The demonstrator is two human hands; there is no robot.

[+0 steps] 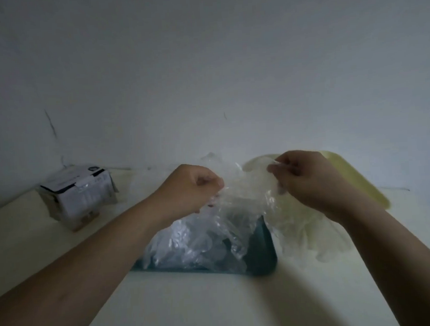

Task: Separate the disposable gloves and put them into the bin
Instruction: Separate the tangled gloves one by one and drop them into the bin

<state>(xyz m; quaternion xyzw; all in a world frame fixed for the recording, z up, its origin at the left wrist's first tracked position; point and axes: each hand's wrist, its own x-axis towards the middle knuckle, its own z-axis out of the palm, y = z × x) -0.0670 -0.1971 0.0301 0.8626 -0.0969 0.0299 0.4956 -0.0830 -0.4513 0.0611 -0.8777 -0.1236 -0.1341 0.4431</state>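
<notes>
Pinching clear gloves (246,196): left hand (192,187), right hand (308,179); box (77,196) lettering illegible.

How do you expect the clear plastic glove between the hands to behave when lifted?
Probably floppy: the clear plastic glove sags crumpled between the left hand and right hand. Likely light and clingy, as its thin film bunches above the teal bin.
</notes>
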